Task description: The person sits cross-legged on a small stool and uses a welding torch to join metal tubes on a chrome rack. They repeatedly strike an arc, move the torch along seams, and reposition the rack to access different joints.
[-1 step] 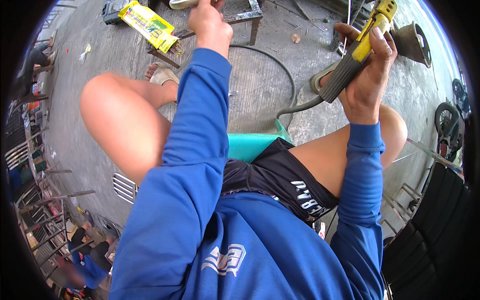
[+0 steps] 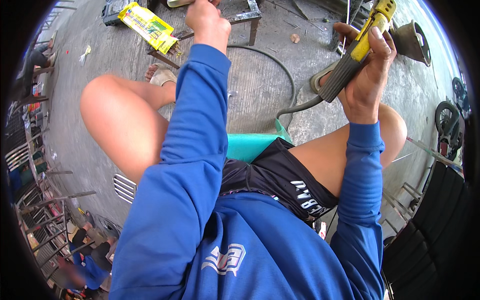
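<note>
In my right hand (image 2: 369, 80) is a yellow welding electrode holder (image 2: 362, 50) with a ribbed black grip. My fingers close round the grip and my thumb lies along the yellow part. A dark cable (image 2: 291, 82) runs from its lower end and curves over the floor. My left hand (image 2: 207, 22) is closed at the top edge, over a metal frame (image 2: 244, 18). A pale rounded thing (image 2: 178, 2) shows beside its fingers, mostly cut off, so I cannot tell what it is. Left of that hand lies a yellow packet (image 2: 146, 26) with thin rods sticking out.
I sit on a green stool (image 2: 252, 146). A dark cup-shaped metal piece (image 2: 411, 42) stands beyond my right hand. Black casing (image 2: 114, 12) sits by the packet. Metal racks (image 2: 42, 220) and another person (image 2: 87, 265) are at the left, a motorcycle wheel (image 2: 444, 119) at the right.
My left hand has shifted slightly up and to the left, along with the pale thing beside it. My right hand and the electrode holder look almost still.
</note>
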Demonstrator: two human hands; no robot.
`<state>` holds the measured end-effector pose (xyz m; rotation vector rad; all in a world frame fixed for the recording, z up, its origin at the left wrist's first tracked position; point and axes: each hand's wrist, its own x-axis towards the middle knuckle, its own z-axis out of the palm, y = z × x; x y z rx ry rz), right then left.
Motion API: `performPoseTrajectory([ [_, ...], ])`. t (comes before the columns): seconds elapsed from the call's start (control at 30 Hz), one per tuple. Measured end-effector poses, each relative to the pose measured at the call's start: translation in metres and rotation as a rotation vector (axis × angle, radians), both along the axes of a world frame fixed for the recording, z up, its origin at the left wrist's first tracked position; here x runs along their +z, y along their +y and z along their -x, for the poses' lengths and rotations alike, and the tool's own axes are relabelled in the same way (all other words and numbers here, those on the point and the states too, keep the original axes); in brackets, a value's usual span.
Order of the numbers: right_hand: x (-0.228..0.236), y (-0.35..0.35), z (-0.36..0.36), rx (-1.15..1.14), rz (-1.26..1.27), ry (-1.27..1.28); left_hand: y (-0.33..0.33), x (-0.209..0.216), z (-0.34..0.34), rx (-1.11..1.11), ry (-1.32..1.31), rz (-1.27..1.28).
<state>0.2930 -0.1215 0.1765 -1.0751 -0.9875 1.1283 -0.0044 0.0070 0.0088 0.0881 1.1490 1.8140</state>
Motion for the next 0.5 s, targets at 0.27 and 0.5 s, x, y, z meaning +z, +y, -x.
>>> performPoseTrajectory([
  [0.27,-0.001,0.008,-0.009,-0.036,-0.101,0.021,0.105,0.099,0.042,0.017,0.017,-0.206],
  [0.5,0.002,0.01,-0.019,-0.024,-0.008,0.019,0.103,0.188,0.095,-0.32,0.548,-0.088],
])
